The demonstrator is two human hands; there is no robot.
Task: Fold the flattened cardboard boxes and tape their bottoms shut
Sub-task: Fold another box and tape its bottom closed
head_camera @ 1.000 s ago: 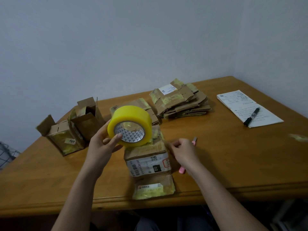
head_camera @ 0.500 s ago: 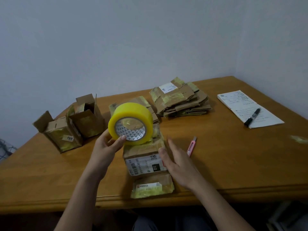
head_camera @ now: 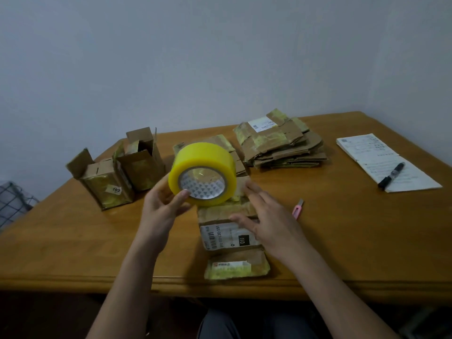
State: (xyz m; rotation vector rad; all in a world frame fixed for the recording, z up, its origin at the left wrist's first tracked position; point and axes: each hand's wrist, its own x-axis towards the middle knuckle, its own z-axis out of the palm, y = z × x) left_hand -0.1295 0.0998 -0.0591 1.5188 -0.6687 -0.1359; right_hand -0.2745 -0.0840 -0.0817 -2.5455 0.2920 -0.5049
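As seen from the head camera, the single view holds one wooden table filling the lower half of the frame.

Item, tape roll: one, yellow, held upright off the table at frame centre by the left hand, whose thumb and fingers clasp its lower left rim.

Item, right hand: one, fingers spread and loose, grasping nothing, hovering over the flattened box just right of the roll; contact cannot be judged.

Item, flattened box: one, lying at lower centre near the table's front edge, labels facing up.

Item, folded boxes: two, standing open at centre left, one marked "203", the other touching it on the right.

Item, stack of flattened boxes: one pile, upper centre-right; count within unclear.

Item, pink cutter: one, right of the hands.

Item, paper sheets: one set, far right, with one black marker lying on it.
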